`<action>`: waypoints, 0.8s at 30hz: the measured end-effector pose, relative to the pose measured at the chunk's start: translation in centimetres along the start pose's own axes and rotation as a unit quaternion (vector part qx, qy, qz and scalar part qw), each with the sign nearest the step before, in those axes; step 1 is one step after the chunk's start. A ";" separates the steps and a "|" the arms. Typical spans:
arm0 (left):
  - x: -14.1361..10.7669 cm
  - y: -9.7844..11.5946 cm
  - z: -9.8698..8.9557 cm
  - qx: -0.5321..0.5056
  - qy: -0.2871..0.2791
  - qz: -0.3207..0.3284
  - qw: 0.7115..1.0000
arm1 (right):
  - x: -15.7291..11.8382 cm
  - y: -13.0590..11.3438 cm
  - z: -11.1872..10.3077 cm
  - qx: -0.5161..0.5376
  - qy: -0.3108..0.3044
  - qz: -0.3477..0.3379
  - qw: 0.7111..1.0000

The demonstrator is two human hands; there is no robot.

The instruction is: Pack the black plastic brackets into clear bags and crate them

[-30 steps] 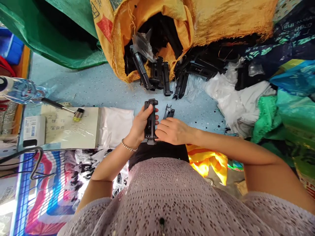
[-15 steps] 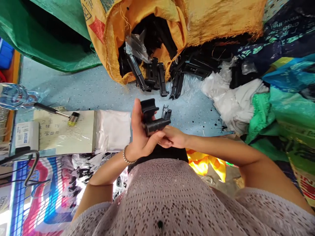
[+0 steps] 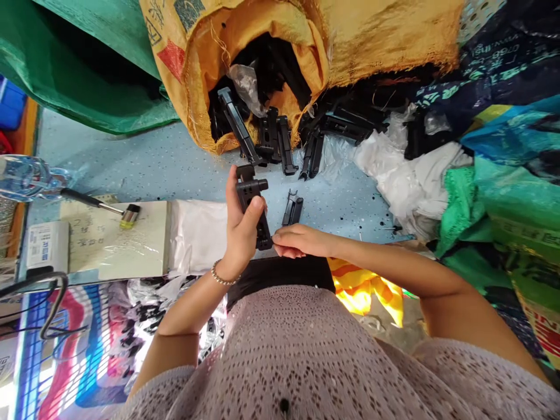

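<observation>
partly hidden, the held black part (image 3: 250,189)

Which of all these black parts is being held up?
The part in the left hand, the one with the bracelet. Its near end is beside the right hand; the parts around the orange sack are not in a hand.

Your left hand (image 3: 240,224) grips a black plastic part (image 3: 251,195), holding it above the edge of the speckled blue table (image 3: 188,154). Your right hand (image 3: 301,240) is at the part's lower end—whether the fingers pinch it is hard to tell. Just beyond that hand, a loose black piece (image 3: 292,210) lies on the table. Farther off, an orange sack (image 3: 195,96) gapes open, with more black parts (image 3: 285,146) at its mouth. To your left, a small hammer (image 3: 130,215) rests on a pale pad (image 3: 140,248), beside white plastic sheeting (image 3: 199,233).
</observation>
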State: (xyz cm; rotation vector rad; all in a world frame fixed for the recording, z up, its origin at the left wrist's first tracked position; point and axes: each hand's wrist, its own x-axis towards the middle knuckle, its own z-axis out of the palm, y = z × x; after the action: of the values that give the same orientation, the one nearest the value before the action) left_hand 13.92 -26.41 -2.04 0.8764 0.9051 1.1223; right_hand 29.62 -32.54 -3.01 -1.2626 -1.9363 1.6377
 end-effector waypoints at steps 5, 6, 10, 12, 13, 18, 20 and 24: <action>1.1 -0.8 -0.8 -0.024 -0.024 -0.139 0.990 | 0.2 0.7 -1.4 -0.289 0.088 -0.143 0.942; 1.4 -1.3 -1.3 -0.009 -0.022 -0.147 0.989 | 0.5 0.9 -1.8 -0.320 0.062 -0.153 0.933; 2.4 -5.5 -3.5 0.135 0.033 -0.050 0.989 | 2.9 1.1 -4.8 -0.319 0.066 -0.077 0.942; 2.3 -8.1 -3.7 0.211 0.031 -0.015 0.977 | 5.3 0.6 -6.7 -0.313 0.197 0.003 0.929; 2.0 -9.4 -3.4 0.246 0.020 -0.004 0.969 | 6.8 0.2 -7.5 -0.321 0.265 0.038 0.909; 0.8 -12.1 -2.0 0.359 -0.043 0.075 0.929 | 14.5 -1.1 -10.5 -0.393 0.327 0.117 0.852; 1.2 -10.9 -2.5 0.346 -0.050 0.076 0.934 | 15.9 -1.4 -11.1 -0.376 0.310 0.152 0.860; 3.4 -6.4 -4.0 0.235 0.006 0.084 0.968 | 13.3 -1.8 -9.2 -0.322 0.328 0.142 0.876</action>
State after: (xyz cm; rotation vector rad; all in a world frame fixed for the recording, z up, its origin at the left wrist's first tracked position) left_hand 13.06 -23.97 -9.89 1.3571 1.1471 1.0721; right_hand 27.92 -16.40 -2.52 -2.0841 -1.9230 0.4638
